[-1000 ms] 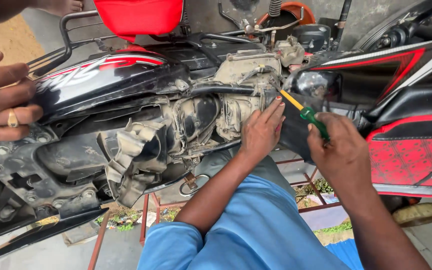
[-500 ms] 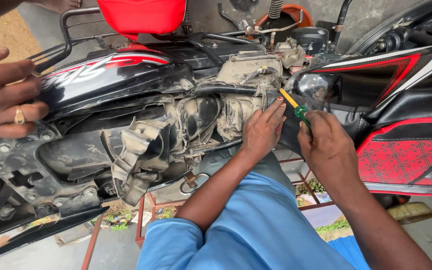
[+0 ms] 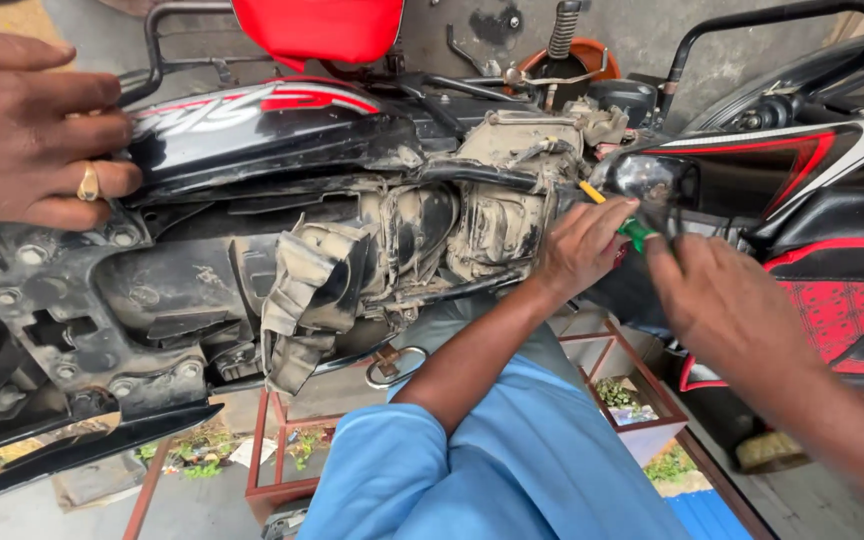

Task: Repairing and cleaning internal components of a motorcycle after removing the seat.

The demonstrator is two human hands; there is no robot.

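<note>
A motorcycle (image 3: 282, 110) with black and red panels lies stripped, its dusty engine parts (image 3: 482, 215) exposed. My left hand (image 3: 582, 250), on a blue-sleeved arm, rests against the dusty housing. Its fingertips cover the shaft of a screwdriver (image 3: 638, 234) with a green handle and a yellow tip. Whether they pinch the shaft I cannot tell. My right hand (image 3: 727, 300) grips the green handle just to the right, beside a round black lamp housing (image 3: 652, 180). Another person's hand (image 3: 32, 130) with a gold ring lies on the black side panel at the upper left.
A red seat (image 3: 317, 25) sits above the bike's frame. A second machine's red and black bodywork (image 3: 832, 250) crowds the right side. Below the bike stands a rust-red metal frame (image 3: 282, 440) over bits of greenery on the floor.
My right hand has moved up and left with the screwdriver, closing on my left hand. The ringed hand at the left stays on the panel.
</note>
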